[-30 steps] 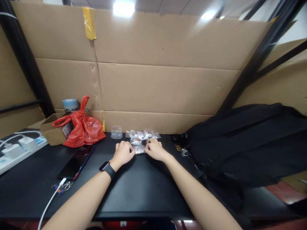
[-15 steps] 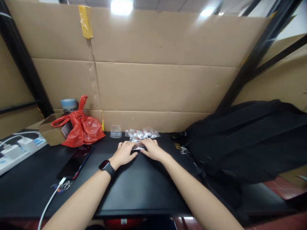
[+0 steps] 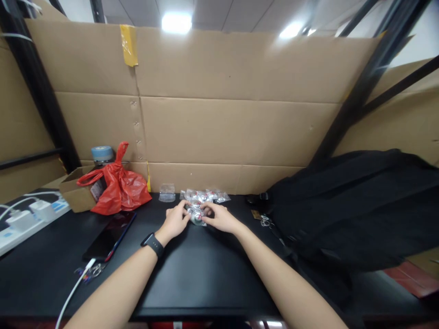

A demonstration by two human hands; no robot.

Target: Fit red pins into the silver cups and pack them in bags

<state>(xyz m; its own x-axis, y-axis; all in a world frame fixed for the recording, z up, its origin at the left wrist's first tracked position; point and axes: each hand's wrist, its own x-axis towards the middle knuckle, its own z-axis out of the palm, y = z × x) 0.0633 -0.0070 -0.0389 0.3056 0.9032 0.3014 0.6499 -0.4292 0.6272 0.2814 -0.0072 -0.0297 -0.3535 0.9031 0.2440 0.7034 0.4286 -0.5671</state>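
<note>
Well behind the table edge [image 3: 206, 310] — both hands [image 3: 175, 220] [image 3: 222, 218] touch a clear packet [image 3: 196, 218].

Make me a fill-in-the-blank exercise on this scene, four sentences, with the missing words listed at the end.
1. With the left hand at one side and the right hand at the other, the clear packet is ____ the two hands.
2. The dark watch is worn on the person's ____ wrist.
3. The knotted plastic bag is coloured ____.
4. The brown wall panel behind the black table is made of ____.

Missing words: between; left; red; cardboard.
</note>
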